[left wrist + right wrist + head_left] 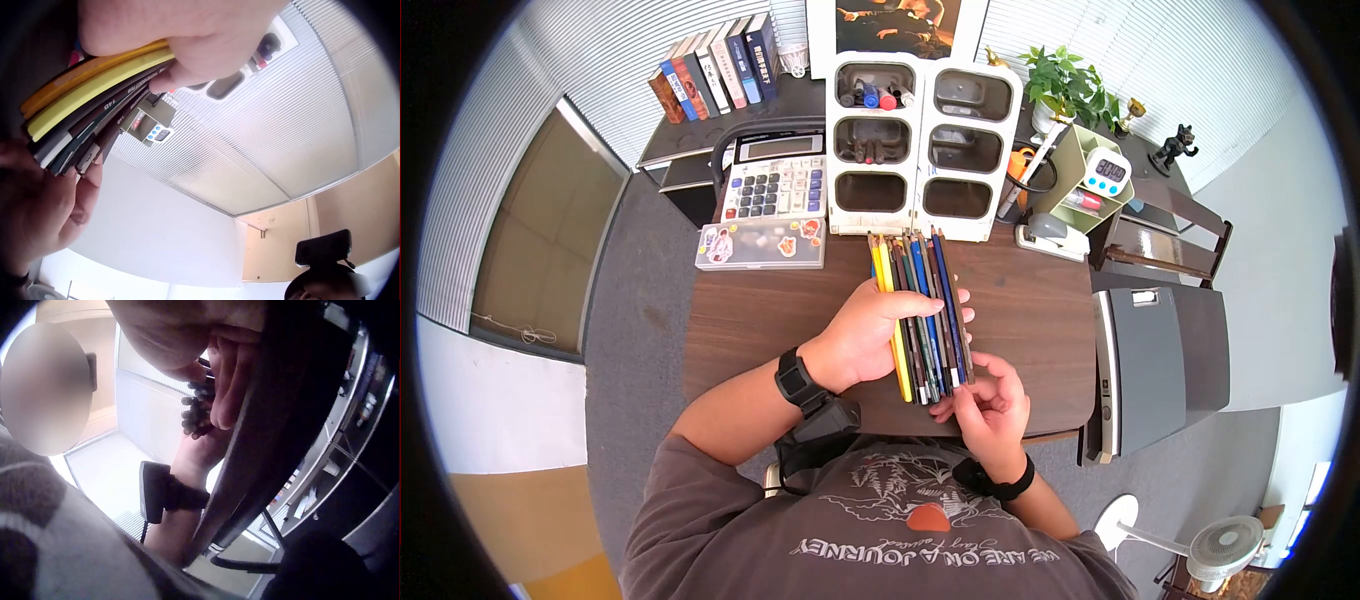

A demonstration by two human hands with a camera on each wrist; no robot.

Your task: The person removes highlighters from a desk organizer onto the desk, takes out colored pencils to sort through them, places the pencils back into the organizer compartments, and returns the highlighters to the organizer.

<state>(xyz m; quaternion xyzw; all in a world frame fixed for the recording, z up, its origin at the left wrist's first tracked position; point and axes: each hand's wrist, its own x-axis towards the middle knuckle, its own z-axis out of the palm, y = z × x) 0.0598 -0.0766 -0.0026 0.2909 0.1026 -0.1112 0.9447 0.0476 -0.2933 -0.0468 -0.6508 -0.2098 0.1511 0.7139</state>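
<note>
A flat bundle of pencils [915, 320], yellow at its left side and dark or blue toward the right, lies across the left hand [865, 330], thumb over the top and fingertips showing past the right side. The right hand [992, 408] pinches the bundle's lower right ends between thumb and fingers. In the left wrist view the yellow pencil [94, 94] and several dark ones fan slightly, with the right hand [47, 212] at their ends. The right wrist view shows dark pencil ends [195, 419] beside the curled fingers of the right hand [200, 350].
Behind the hands on the brown table [1040, 330] stands a white organizer [917, 150] with markers in some compartments. To its left are a calculator [775, 188] and a stickered case [760, 245]. At right are a pen cup [1025, 185], green holder [1090, 185] and stapler [1050, 240].
</note>
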